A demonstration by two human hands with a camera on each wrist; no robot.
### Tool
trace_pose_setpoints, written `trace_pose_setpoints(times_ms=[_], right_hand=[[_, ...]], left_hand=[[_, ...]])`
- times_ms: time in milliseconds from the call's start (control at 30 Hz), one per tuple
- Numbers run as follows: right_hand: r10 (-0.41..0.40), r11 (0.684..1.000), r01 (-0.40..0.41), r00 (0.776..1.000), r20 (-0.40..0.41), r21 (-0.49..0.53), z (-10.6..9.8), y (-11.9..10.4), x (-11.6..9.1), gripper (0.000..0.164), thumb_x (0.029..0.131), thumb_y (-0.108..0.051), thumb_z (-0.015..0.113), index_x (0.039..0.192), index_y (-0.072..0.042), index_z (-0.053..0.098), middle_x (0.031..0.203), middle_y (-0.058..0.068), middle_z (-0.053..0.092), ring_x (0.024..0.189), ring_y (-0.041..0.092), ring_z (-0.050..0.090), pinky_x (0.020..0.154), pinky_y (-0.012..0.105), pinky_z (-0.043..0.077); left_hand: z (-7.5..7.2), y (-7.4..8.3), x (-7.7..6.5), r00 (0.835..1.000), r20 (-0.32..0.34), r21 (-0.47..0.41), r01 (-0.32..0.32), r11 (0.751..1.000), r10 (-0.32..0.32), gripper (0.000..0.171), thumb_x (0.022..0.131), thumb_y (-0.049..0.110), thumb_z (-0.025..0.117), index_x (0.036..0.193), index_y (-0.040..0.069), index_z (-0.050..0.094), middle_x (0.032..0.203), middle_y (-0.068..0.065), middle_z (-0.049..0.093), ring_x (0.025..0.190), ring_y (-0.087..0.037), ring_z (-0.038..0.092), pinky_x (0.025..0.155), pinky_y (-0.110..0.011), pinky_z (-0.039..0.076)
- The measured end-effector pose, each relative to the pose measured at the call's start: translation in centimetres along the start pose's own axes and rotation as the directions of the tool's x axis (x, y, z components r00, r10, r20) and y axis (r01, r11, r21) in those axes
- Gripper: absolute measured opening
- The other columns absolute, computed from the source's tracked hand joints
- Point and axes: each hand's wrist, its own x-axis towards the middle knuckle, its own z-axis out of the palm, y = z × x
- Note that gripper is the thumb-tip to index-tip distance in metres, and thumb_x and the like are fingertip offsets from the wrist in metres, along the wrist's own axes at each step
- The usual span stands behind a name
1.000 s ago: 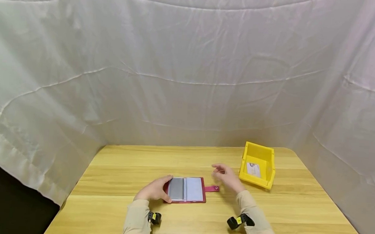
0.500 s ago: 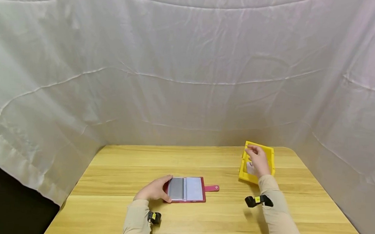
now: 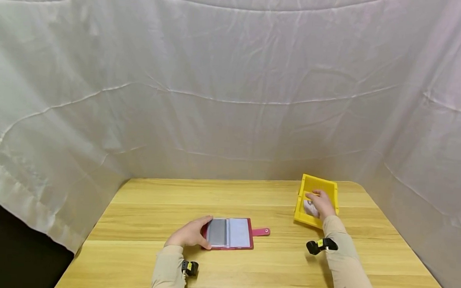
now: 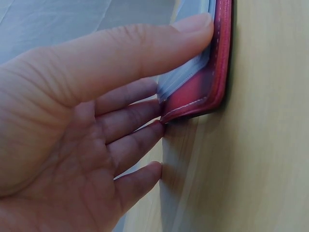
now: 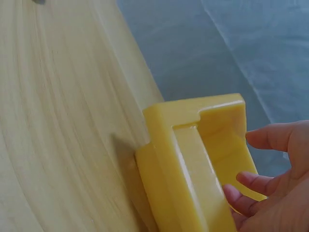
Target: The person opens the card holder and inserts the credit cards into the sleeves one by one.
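A red card holder (image 3: 247, 248) lies spread open on the table, its clear sleeves (image 3: 239, 232) facing up and its snap strap (image 3: 261, 231) pointing right. My left hand (image 3: 188, 234) holds its left side; in the left wrist view the thumb (image 4: 145, 50) lies over the sleeves while fingertips meet the red edge. Over at the right, my right hand (image 3: 322, 204) reaches into a yellow bin (image 3: 310, 183). A white printed card (image 3: 310, 208) sits inside, partly covered by that hand. Its fingers (image 5: 256, 182) are loosely bent, and nothing shows between them in the right wrist view.
The wooden table (image 3: 165, 201) carries the card holder and the bin. A grey-white curtain (image 3: 231, 131) hangs behind the table and along its sides. The bin stands near the table's back right corner.
My right hand has moved right from beside the strap to the bin, then lowered into it toward the card. The left hand and the card holder have stayed in place.
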Motion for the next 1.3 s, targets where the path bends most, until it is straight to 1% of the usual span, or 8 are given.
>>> trace_pose_setpoints(times_ms=[133,267,367,667,833,1000,1200,1300], right_hand=[[0.012,1.0,-0.012,1.0,0.015,0.001,-0.4,0.6,0.4,0.07,0.087,-0.038,0.05,0.139,0.0,0.022,0.136,0.026,0.03,0.109,0.032,0.04,0.092,0.04,0.04],[0.015,0.999,-0.015,1.0,0.006,0.049,-0.5,0.9,0.5,0.076,0.082,-0.044,0.056,0.138,-0.002,0.026,0.127,0.025,0.038,0.095,0.025,0.046,0.075,0.031,0.046],[0.034,0.997,-0.033,0.999,-0.013,0.071,-0.4,1.0,0.6,0.072,0.083,-0.042,0.055,0.138,-0.004,0.027,0.127,0.023,0.038,0.094,0.024,0.046,0.068,0.028,0.046],[0.087,0.985,-0.086,0.996,-0.001,0.148,0.2,1.0,0.8,0.058,0.092,-0.029,0.044,0.139,-0.002,0.023,0.139,0.02,0.029,0.115,0.031,0.036,0.081,0.037,0.046],[0.03,0.997,-0.028,0.999,-0.031,0.076,0.3,0.8,0.3,0.058,0.091,-0.027,0.045,0.138,0.0,0.025,0.138,0.023,0.031,0.105,0.029,0.041,0.082,0.036,0.044],[-0.016,0.998,0.017,1.0,-0.025,0.056,0.6,0.7,-0.1,0.059,0.091,-0.023,0.044,0.138,0.004,0.023,0.14,0.028,0.027,0.123,0.037,0.033,0.103,0.045,0.033],[0.033,0.992,-0.029,0.999,-0.036,0.122,0.3,0.7,0.3,0.058,0.09,-0.026,0.046,0.138,0.0,0.026,0.138,0.023,0.031,0.108,0.031,0.042,0.093,0.038,0.043],[0.061,0.98,-0.052,0.997,-0.044,0.192,0.1,0.7,0.4,0.057,0.09,-0.026,0.047,0.138,-0.002,0.026,0.14,0.019,0.03,0.107,0.025,0.041,0.089,0.037,0.044]], left_hand=[[0.1,0.0,0.0,1.0,0.004,-0.002,0.007,1.0,-0.007,0.092,0.062,0.016,0.079,0.138,0.0,0.031,0.142,-0.018,0.034,0.129,-0.036,0.034,0.106,-0.051,0.029],[0.1,0.1,0.0,1.0,0.002,-0.01,0.013,1.0,-0.013,0.091,0.062,0.015,0.079,0.138,0.001,0.031,0.141,-0.017,0.035,0.127,-0.035,0.036,0.105,-0.051,0.03],[0.0,0.2,0.0,1.0,0.0,-0.016,0.017,1.0,-0.017,0.091,0.062,0.015,0.079,0.138,0.002,0.031,0.142,-0.016,0.035,0.128,-0.034,0.036,0.105,-0.05,0.03],[0.0,-0.1,0.0,1.0,-0.003,-0.015,0.019,1.0,-0.019,0.091,0.062,0.015,0.079,0.138,0.001,0.031,0.142,-0.016,0.035,0.128,-0.034,0.035,0.105,-0.051,0.03],[0.1,-0.1,0.0,1.0,-0.003,-0.019,0.026,0.999,-0.026,0.091,0.062,0.015,0.079,0.138,0.002,0.031,0.142,-0.016,0.035,0.128,-0.034,0.035,0.105,-0.051,0.03],[0.2,-0.1,0.0,1.0,-0.001,-0.025,0.028,0.999,-0.028,0.091,0.063,0.016,0.079,0.138,0.002,0.031,0.142,-0.016,0.035,0.128,-0.034,0.035,0.105,-0.051,0.03],[0.3,0.0,0.0,1.0,-0.006,-0.027,0.025,0.999,-0.025,0.091,0.062,0.015,0.079,0.138,0.002,0.032,0.141,-0.017,0.036,0.127,-0.034,0.036,0.105,-0.051,0.03],[0.2,0.1,0.1,1.0,-0.006,-0.031,0.023,0.999,-0.023,0.091,0.062,0.015,0.079,0.138,0.001,0.032,0.141,-0.017,0.036,0.127,-0.034,0.037,0.105,-0.051,0.03]])
